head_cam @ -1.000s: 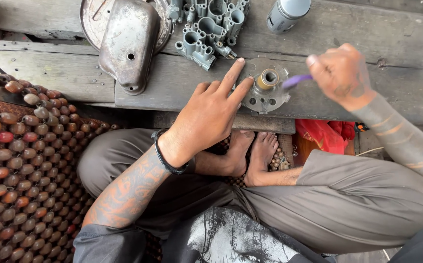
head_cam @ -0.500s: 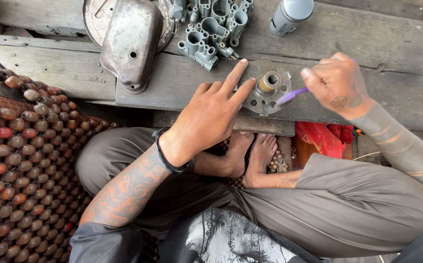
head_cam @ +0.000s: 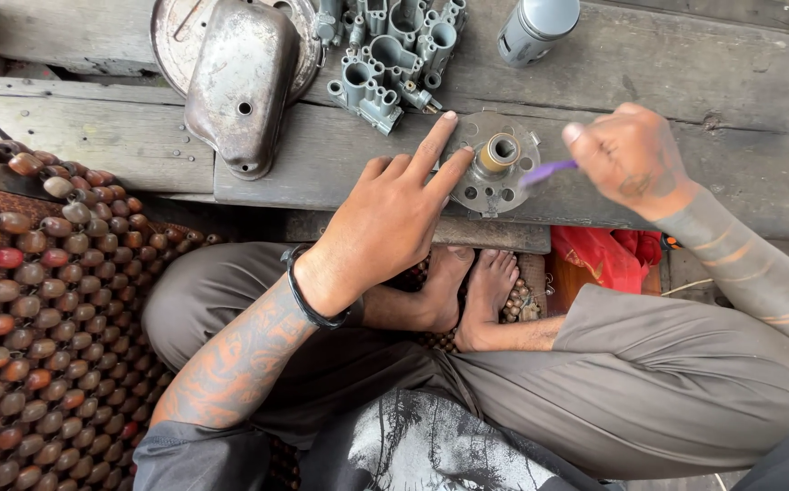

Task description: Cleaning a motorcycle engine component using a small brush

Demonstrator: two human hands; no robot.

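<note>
Right hand [head_cam: 633, 156] has its grip pinched together on a purple-handled brush [head_cam: 547, 171], the bristle end pointing left at the brass fitting [head_cam: 497, 153] that stands in the middle of a round grey metal part [head_cam: 496, 164]. Left hand [head_cam: 393, 216] keeps no grip at all — its fingers are spread flat, with the forefinger and middle finger pressed on the left rim of that round part, pinning it to the wooden counter [head_cam: 667, 73]. The part lies at the near edge of the counter, just above the person's crossed feet.

Judging from this view, the work is partway through: the brush tip is blurred beside the fitting, which suggests scrubbing under way, and whether the holes in the plate are clean is too small to tell. Other pieces appear to wait their turn — a dull oval metal cover [head_cam: 242, 82] resting on a round dished plate [head_cam: 169, 36] at far left, and a grey cast block [head_cam: 385, 55] with many tubes just beyond the left fingertips. A grey spray can [head_cam: 536, 27] lies at the far edge, well apart from both hands. A mat of brown wooden beads [head_cam: 31, 309] covers the floor on the left.
</note>
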